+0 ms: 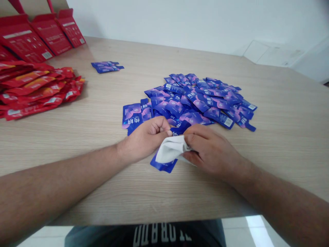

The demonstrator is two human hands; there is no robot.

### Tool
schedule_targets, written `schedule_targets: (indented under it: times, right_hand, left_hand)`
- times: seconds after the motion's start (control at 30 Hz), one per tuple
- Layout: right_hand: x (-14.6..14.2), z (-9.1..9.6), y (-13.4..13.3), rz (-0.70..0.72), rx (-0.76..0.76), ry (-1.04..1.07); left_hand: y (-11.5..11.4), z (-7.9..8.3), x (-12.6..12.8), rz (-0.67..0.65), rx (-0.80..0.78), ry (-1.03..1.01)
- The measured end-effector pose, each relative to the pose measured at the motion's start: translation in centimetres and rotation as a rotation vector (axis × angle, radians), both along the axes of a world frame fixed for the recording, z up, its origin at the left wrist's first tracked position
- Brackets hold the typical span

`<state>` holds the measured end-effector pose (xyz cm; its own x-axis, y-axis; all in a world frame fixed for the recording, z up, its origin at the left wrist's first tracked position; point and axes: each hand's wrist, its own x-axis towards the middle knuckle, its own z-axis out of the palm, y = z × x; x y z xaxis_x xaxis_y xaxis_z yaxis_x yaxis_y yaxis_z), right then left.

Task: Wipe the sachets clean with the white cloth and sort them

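Red cartons (51, 34) behind a heap of red sachets (33, 87) on a wooden tabletop (282, 154)

Between the left grip (146, 139) and right grip (209, 151), matt white cloth (171, 150); beyond, glossy plastic sachets (190, 103) on a smooth wood-grain desk (282, 137).

blue sachet (163, 165) partly hidden behind white cloth (171, 149), left hand (146, 139) and right hand (210, 149); red cartons (24, 39) cut off at left edge, print too small to read.

My head-worn camera looks forward and down from above the near edge of the wooden table (269, 144), close over my left hand (145, 139) and right hand (212, 151).
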<state>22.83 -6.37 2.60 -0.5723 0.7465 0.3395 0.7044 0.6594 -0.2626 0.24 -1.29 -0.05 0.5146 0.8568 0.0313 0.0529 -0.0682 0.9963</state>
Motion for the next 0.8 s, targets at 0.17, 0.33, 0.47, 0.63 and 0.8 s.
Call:
schedule_targets:
  times: [0.17, 0.33, 0.47, 0.63, 0.8]
  right_hand:
    - [0.5, 0.0, 1.1, -0.157, 0.016, 0.081]
    - [1.0, -0.4, 1.9, -0.097, 0.061, 0.107]
    - [0.6, -0.6, 1.4, -0.128, 0.101, 0.115]
    - [-0.2, -0.5, 0.2, 0.084, 0.042, 0.017]
    - [0.4, -0.6, 0.9, -0.099, 0.129, 0.043]
  left_hand:
    - [0.3, 0.0, -0.3, -0.012, 0.145, 0.234]
    - [0.5, 0.2, -0.4, -0.086, 0.286, 0.329]
    - [0.3, 0.3, -0.2, -0.062, 0.208, 0.262]
    - [0.5, -0.2, -0.1, -0.045, 0.068, 0.103]
    - [0.8, -0.7, -0.1, -0.054, -0.015, 0.048]
